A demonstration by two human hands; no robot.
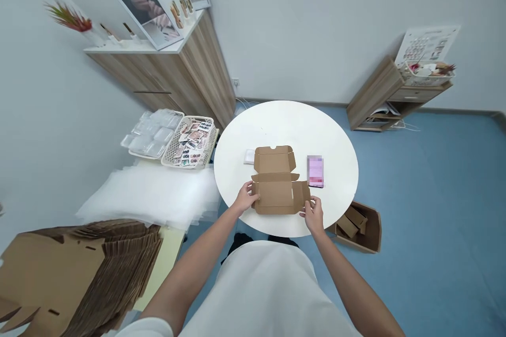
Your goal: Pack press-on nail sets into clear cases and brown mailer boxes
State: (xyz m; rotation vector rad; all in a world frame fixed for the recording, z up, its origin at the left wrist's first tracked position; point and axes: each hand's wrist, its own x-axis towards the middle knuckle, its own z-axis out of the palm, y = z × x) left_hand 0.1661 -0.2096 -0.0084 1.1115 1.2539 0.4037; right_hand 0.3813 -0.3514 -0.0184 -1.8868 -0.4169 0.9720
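A flat brown cardboard box blank [275, 179], partly folded, lies on the round white table [284, 126] in front of me. My left hand [246, 197] grips the blank's near left flap with fingers curled on it. My right hand [313, 211] pinches the near right flap. Right of the blank rests a phone with a pink screen [315, 171]. A small white packet [249, 156] sits by the blank's far left corner.
A stack of flat cardboard blanks [75, 268] lies at lower left beside clear bags [150, 197]. A white basket of small cards [192, 143] and clear trays [152, 134] stand behind. An open carton [358, 225] sits on the blue floor. Wooden cabinets line the wall.
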